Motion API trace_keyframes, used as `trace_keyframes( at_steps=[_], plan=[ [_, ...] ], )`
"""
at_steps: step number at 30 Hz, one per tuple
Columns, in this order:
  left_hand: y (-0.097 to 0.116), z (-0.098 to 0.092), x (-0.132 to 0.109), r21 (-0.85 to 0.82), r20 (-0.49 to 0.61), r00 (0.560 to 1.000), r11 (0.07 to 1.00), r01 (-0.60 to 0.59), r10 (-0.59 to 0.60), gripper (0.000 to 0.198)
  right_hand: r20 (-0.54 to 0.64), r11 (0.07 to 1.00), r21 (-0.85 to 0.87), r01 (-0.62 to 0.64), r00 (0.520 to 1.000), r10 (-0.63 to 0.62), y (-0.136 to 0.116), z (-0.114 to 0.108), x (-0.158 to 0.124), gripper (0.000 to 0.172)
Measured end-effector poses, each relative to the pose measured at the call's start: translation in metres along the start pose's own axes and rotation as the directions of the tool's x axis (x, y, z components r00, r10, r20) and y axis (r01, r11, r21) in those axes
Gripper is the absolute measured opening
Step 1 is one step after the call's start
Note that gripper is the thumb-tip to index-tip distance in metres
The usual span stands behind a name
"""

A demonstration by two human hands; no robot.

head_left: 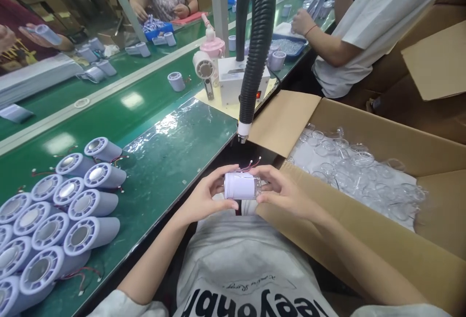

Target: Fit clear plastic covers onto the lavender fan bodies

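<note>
A pale lavender cylindrical fan housing [239, 185] lies sideways between my two hands, in front of my shirt. My left hand [213, 194] grips its wider, rimmed end, thumb below and fingers above. At the other end, my right hand [279, 191] pinches a clear plastic piece [258, 187] that sits against the housing; how far it is seated I cannot tell. Thin red and dark wires [251, 164] with small white connectors stick up behind the housing. Just above my hands hangs the nozzle [243, 132] of a black corrugated hose.
Several similar housings [96, 203] stand in rows on the green bench [163, 161] at left. An open cardboard box [309, 195] with clear plastic pieces [349, 166] is at right. Behind the hose [257, 30] stands a white machine [233, 81]. Co-workers sit along the conveyor [145, 81].
</note>
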State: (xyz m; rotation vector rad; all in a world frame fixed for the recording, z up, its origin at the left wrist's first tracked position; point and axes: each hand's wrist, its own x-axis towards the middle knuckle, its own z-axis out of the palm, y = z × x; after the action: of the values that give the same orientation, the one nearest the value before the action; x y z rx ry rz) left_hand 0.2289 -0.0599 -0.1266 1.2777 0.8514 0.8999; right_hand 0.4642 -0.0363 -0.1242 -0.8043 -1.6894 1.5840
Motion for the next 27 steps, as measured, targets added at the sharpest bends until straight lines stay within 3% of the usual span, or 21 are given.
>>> trace_keyframes(
  at_steps=[15,27],
  plan=[
    [0.01,0.009,-0.024,0.157,0.072,0.993,0.982,-0.108,0.098,0.074,0.068,0.977,0.11,-0.183,0.982,0.177,-0.017,0.012,-0.016,0.034],
    [0.007,0.011,-0.03,0.136,0.087,0.992,0.986,-0.099,0.087,0.078,0.167,0.848,0.332,-0.413,0.911,0.378,-0.004,0.019,-0.017,0.049]
  ],
)
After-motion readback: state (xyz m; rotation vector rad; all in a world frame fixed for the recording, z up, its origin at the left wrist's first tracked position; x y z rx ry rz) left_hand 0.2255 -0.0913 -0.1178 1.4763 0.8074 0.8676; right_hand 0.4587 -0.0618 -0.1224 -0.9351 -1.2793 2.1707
